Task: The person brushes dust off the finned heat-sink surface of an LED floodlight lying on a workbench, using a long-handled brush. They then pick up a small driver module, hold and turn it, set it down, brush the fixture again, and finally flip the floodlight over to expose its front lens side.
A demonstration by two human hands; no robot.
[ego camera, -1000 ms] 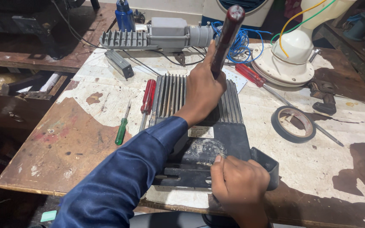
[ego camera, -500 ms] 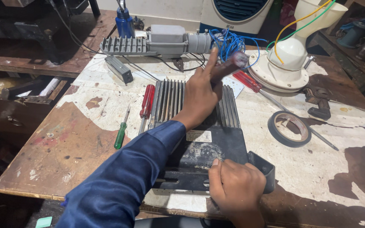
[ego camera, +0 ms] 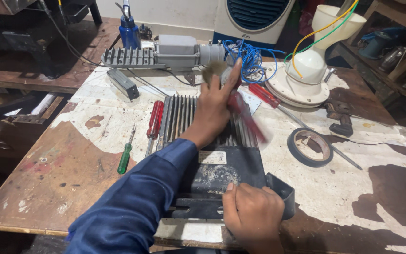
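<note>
Head view, left hand: the left hand (ego camera: pixel 214 110), in a dark blue sleeve (ego camera: pixel 137 207), is clenched around a brush (ego camera: pixel 233 94) with a red handle; the brush is blurred, bristles up near the far edge of the finned part.
Head view, right hand: the right hand (ego camera: pixel 252 214) lies fingers-down on the near end of the housing, pressing it flat rather than gripping.
Housing: a black finned metal housing (ego camera: pixel 212 155) lies at the middle of the bench (ego camera: pixel 62 164), its ribbed end pointing to the far edge, its near end at the front edge.
Left of the housing: a red-handled screwdriver (ego camera: pixel 155 120) just beside the fins, a green-handled screwdriver (ego camera: pixel 125 157) further left.
Right of the housing: a roll of black tape (ego camera: pixel 310 146), and another red-handled screwdriver (ego camera: pixel 265 96) lying aslant.
Far edge: a long grey lamp housing (ego camera: pixel 165 52), a tangle of blue wire (ego camera: pixel 250 59), a blue bottle (ego camera: pixel 129 34).
Far right corner: a white funnel-shaped fitting (ego camera: pixel 313 61) on a round base.
</note>
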